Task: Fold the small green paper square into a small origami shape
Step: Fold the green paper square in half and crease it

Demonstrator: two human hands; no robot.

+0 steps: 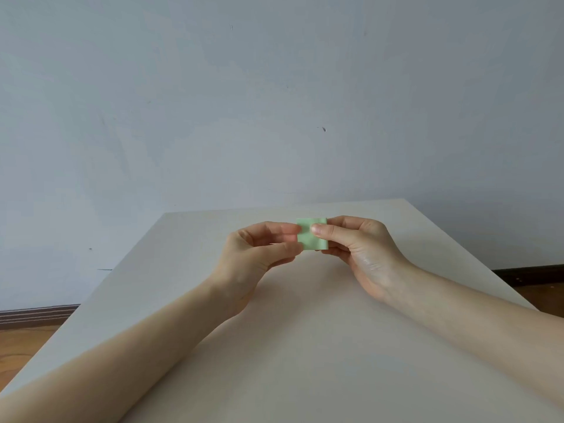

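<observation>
Pale tabletop: your forearms reach out over the white table (305, 346), and nothing else lies on the part of it you can see.
Left hand: your left hand (259, 254) pinches the left edge of the green paper square (309, 239), thumb below and fingertips above, the rest of the fingers curled loosely.
Right hand: your right hand (360, 248) pinches the right side, the thumb (320, 230) pressed flat on the face that looks at you and the fingers curled round behind it.
Where the paper is: you hold it up off the table between both hands, roughly upright, facing you, about midway across the table's width.
Fold state: it looks like a flat square; whether it carries a crease or a doubled layer is too small to tell.
Weight: judge it as almost nothing, so your grip only has to steer it, not carry it.
Stiffness: thin sheet, floppy across the span and stiff only along a crease; expect it to bow if you hold one corner alone.
Fragility: it creases for good wherever you squeeze, so a stray pinch will likely leave a mark that spoils later folds.
Slip: dry paper on fingertips should hold well with light pressure.
Where to hold: keep to opposite edges or corners, pads flat, clear of the line you mean to fold.
Beyond: a plain grey-white wall (274, 102) stands behind the table's far edge, with a dark skirting board (36, 312) and wooden floor (21, 340) at the sides.
</observation>
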